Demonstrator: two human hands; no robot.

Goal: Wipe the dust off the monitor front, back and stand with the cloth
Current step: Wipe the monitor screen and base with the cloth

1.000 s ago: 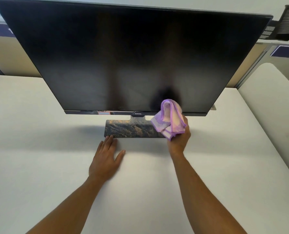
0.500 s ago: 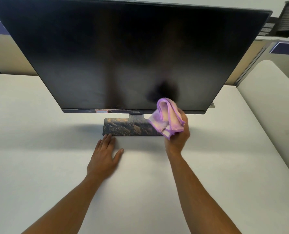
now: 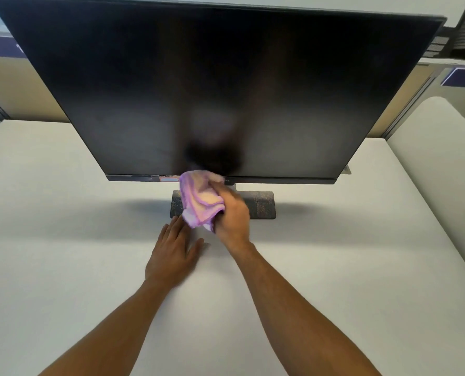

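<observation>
Head view of a person at a white bench. The monitor stands at the far middle of the bench, its dark screen facing the viewer and tilted, its lower bezel above a flat dark stand base that rests on the bench. The right hand is raised in front of the stand base, just below the middle of the lower bezel, back of the hand toward the camera; its fingers are curled and clamped on the cloth, a bunched pink cloth with purple edging that bulges out to the left of the hand. The top of the cloth overlaps the lower bezel and the bottom edge of the screen; whether it presses on the glass cannot be told, as the hand and cloth are slightly blurred. The right forearm runs from the near right up and leftward to the wrist. The left hand lies palm down on the bench, just near of the stand base's left end, fingers straight and close together, thumb spread to the right; its fingertips reach under the hanging end of the cloth. The left forearm enters from the near left.
</observation>
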